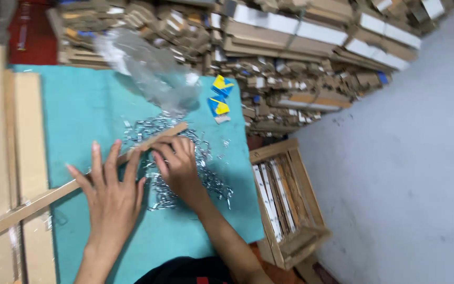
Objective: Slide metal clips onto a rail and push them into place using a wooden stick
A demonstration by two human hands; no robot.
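A long, thin wooden strip [80,181] lies slantwise across a teal work surface [80,110], running from the lower left edge up to a scatter of small shiny metal clips [195,173]. The left hand [110,197] lies flat on the strip with its 5 fingers spread wide, gripping nothing; the right hand [177,165] is curled, fingertips pinched at the strip's upper part among the clips (what it pinches, if anything, I cannot tell). A crumpled clear plastic bag [148,71] sits above the heap, with 2 small blue-and-yellow packets [220,97] just beside it. Flat cardboard pieces [6,137] border the surface on the left, bundled cardboard stacks [300,58] pile up behind, and a rough wooden crate [287,202] stands on the pale grey floor [411,168] at right
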